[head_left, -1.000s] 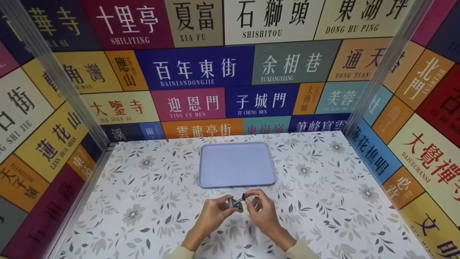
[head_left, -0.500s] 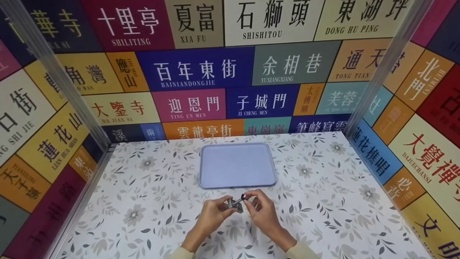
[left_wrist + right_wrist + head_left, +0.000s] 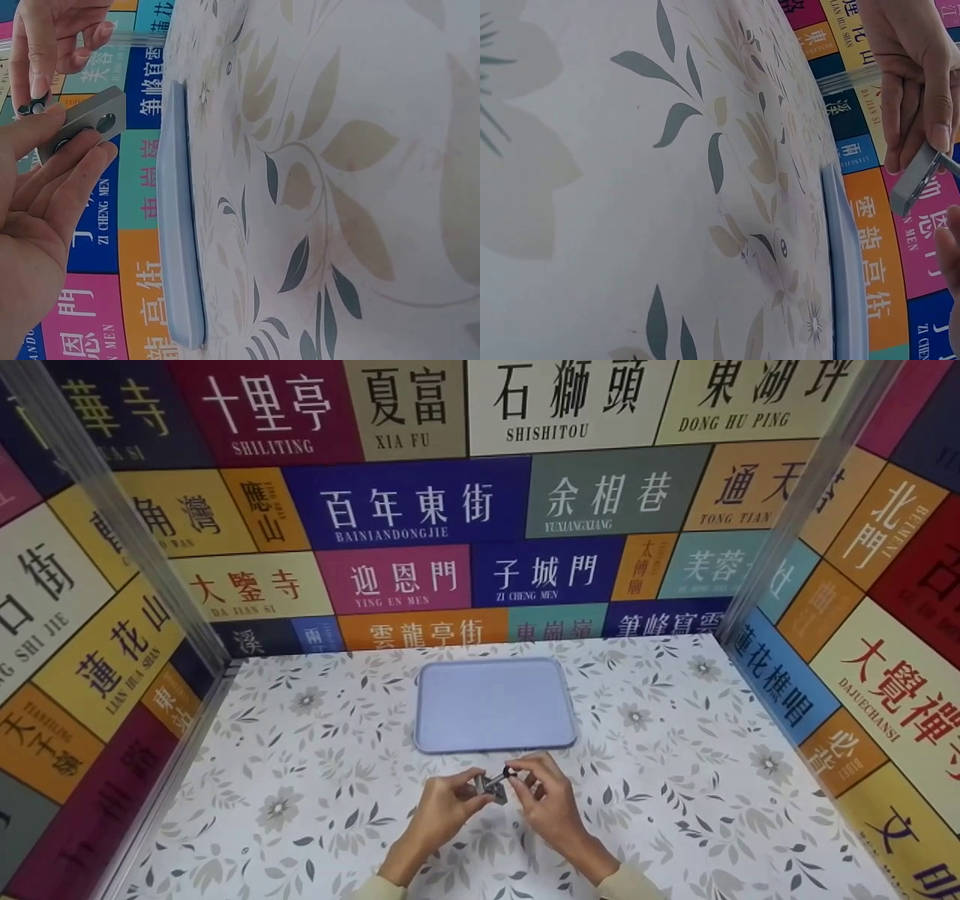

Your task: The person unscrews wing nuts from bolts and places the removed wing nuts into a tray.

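In the head view my left hand (image 3: pixel 444 808) pinches a small grey metal block (image 3: pixel 493 790) between thumb and fingers, held up over the table. The left wrist view shows the same metal block (image 3: pixel 96 112) with a round hole near its end. Thumb and fingertips of my right hand (image 3: pixel 546 795) pinch the black knob (image 3: pixel 509 772) of a screw. Its metal shank slants from the knob to the block. Part of that threaded screw (image 3: pixel 950 164) shows beside the block in the right wrist view; the knob end lies outside that view.
A pale blue-lilac tray (image 3: pixel 495 705) lies on the table just beyond both hands. The table (image 3: pixel 300 780) has a floral cover. Sign-printed panels (image 3: pixel 405 502) stand at the back and both sides, with clear corner strips (image 3: pixel 780 502) between them.
My right fingertips have shifted slightly on the black knob, and the knob shows at a different angle. The left hand and the block stay in nearly the same place.
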Demonstrator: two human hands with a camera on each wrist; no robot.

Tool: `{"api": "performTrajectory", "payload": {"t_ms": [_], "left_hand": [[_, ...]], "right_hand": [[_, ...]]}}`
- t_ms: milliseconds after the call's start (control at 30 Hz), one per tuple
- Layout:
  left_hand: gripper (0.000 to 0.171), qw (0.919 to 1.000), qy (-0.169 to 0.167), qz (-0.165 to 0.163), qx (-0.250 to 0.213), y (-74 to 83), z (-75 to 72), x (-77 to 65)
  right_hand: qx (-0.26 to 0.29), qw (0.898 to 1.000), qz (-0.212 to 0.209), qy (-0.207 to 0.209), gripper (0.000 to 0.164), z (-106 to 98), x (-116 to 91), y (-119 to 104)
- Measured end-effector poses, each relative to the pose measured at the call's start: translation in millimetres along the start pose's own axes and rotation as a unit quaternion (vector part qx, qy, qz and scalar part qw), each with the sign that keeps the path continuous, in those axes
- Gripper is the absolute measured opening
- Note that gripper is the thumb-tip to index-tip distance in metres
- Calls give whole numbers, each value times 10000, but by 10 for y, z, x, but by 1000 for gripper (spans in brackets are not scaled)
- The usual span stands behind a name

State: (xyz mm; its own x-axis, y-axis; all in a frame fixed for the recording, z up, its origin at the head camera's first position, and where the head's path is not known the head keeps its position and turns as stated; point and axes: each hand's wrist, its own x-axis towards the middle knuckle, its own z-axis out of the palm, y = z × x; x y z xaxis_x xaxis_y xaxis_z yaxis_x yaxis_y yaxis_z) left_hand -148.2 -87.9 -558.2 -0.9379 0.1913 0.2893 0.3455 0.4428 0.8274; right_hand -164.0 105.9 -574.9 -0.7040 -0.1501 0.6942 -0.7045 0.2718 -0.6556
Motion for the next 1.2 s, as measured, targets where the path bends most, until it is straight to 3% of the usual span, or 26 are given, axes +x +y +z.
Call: {"api": "performTrajectory", "payload": {"t_ms": [133, 400, 833, 1200], "left_hand": [[37, 10000, -14, -6, -92, -9, 0, 1], [38, 9999, -49, -99, -95, -8, 1, -4], [36, 9999, -85, -36, -125, -13, 1, -22], [39, 9992, -63, -252, -300, -39, 4, -37]], "right_hand": [[1, 9999, -34, 104, 30, 13, 8, -8], [78, 9999, 128, 83, 25, -29, 110, -318], [205, 9994, 248, -96, 13, -47, 117, -341], [213, 9997, 147, 28, 22, -36, 117, -308]]}}
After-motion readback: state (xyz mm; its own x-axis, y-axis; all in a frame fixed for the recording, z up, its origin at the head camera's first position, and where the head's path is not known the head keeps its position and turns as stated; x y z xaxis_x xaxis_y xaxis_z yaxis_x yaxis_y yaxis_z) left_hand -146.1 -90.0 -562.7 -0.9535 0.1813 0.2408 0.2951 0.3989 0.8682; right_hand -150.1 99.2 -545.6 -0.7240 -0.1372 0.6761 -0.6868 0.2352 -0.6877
